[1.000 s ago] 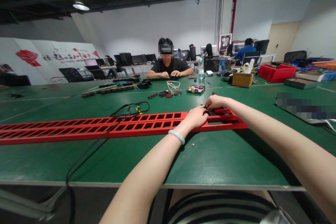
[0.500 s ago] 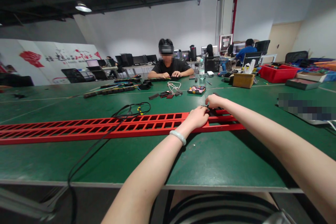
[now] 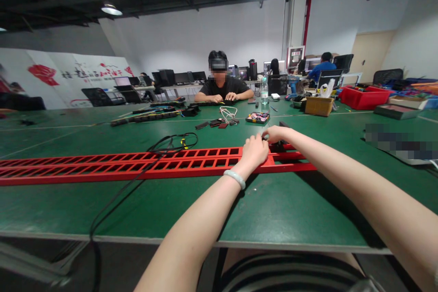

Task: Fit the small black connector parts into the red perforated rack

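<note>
A long red slotted frame [image 3: 191, 173], like a ladder with two rows of openings, lies across the green table from the left. Over the solid plate near its right part is my left hand [image 3: 255, 151], fingers bent and closed, their tips partly hidden. My right hand [image 3: 278, 134] meets it from the right, fingers pinched by the left fingertips on a small dark piece I cannot make out. Beneath my right hand, dark parts [image 3: 281, 146] sit between the red rails. A black cable [image 3: 132, 181] crosses the frame and hangs over the table's front edge.
Beyond the frame lie a small tray of parts [image 3: 258, 118], a white cable [image 3: 228, 113] and dark pieces [image 3: 216, 122]. A bottle [image 3: 264, 91], a cardboard box [image 3: 319, 106] and a red bin [image 3: 364, 98] stand farther back. A co-worker [image 3: 222, 87] sits opposite.
Both hands have shifted slightly left along the frame, the right hand's fingers now closer to the left fingertips. More of the dark parts shows below the right hand.
</note>
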`<action>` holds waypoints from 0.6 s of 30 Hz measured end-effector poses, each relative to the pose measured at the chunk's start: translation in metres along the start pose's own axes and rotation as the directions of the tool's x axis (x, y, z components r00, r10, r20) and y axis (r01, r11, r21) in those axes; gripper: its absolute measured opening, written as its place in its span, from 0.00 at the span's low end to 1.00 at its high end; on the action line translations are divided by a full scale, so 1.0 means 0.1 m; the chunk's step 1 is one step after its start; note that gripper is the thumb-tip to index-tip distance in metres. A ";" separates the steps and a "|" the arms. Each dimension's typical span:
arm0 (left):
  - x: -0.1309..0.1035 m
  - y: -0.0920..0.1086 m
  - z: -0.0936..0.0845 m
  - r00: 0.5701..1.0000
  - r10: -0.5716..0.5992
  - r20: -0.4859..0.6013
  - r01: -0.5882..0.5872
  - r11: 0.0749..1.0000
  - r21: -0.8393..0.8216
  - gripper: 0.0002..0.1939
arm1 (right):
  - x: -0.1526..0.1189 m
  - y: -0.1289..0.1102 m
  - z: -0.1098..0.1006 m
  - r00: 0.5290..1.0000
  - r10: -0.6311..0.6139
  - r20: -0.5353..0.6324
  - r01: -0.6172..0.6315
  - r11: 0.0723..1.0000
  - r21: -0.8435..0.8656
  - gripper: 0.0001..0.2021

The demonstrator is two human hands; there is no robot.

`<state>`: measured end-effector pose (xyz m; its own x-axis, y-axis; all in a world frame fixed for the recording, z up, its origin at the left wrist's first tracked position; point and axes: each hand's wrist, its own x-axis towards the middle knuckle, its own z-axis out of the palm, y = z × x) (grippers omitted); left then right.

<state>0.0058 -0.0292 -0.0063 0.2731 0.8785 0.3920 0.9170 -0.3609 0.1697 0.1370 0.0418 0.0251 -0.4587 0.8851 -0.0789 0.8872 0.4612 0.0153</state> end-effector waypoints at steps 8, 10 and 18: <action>0.00 0.01 -0.02 1.000 0.012 0.008 -0.012 1.000 0.003 0.19 | 0.05 -0.06 0.04 1.000 0.015 -0.028 -0.015 1.000 -0.008 0.24; 0.00 0.01 -0.02 1.000 0.013 0.003 -0.013 1.000 0.003 0.19 | 0.04 -0.05 0.07 0.999 0.018 -0.051 -0.018 1.000 0.006 0.23; 0.00 0.01 0.00 0.999 0.015 -0.046 -0.019 0.996 -0.089 0.19 | -0.03 0.01 0.06 0.982 0.040 -0.184 -0.026 0.997 0.078 0.20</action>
<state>0.0061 -0.0295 -0.0062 0.2729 0.8577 0.4358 0.8824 -0.4036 0.2418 0.1396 0.0388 0.0194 -0.4240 0.8994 0.1063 0.9000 0.4315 -0.0610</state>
